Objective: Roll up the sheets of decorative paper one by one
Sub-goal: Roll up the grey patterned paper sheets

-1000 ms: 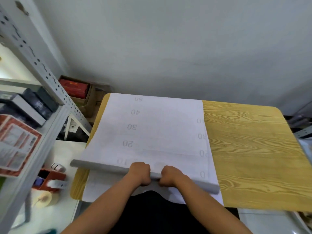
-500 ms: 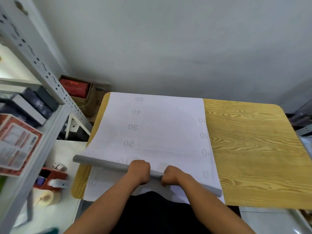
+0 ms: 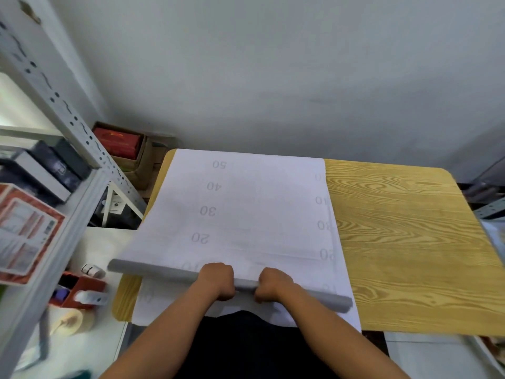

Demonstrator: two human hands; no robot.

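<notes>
A white sheet of decorative paper [image 3: 246,203] with faint printed numbers lies back side up on the left half of the wooden table [image 3: 404,242]. Its near edge is wound into a narrow grey roll [image 3: 153,269] that runs slanted across the sheet. My left hand [image 3: 217,280] and my right hand [image 3: 273,287] grip the roll's middle side by side, fingers curled over it. Another white sheet [image 3: 164,305] lies flat under the roll at the table's near edge.
A grey metal shelf rack [image 3: 68,138] with boxes stands at the left. Below it, a red tape dispenser [image 3: 79,292] and a tape roll [image 3: 71,322] sit on a white surface. A cardboard box [image 3: 128,149] is behind the table. A wall backs the table.
The loosely turned-over near edge has tightened into a thin roll. The roll's left end has shifted a little further from me; my hands stay at its middle.
</notes>
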